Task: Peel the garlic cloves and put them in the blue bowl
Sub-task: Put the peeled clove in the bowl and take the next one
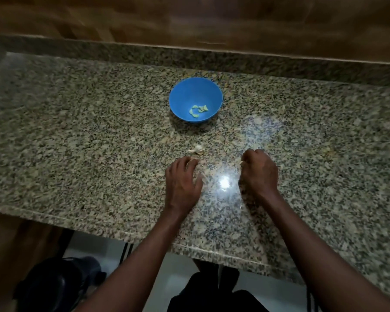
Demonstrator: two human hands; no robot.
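A blue bowl stands on the granite counter and holds several pale peeled garlic cloves. Nearer to me, a small whitish piece of unpeeled garlic lies on the counter. My left hand rests palm down just below that garlic, fingers fairly straight, fingertips touching the counter beside a small pale scrap. To its right, my right hand is curled into a fist, and a small pale bit of garlic or skin shows at its fingertips.
The granite counter stretches wide on both sides, with a wooden wall behind it. A faint heap of skins lies far right. The counter's front edge runs under my forearms. Dark objects sit on the floor below.
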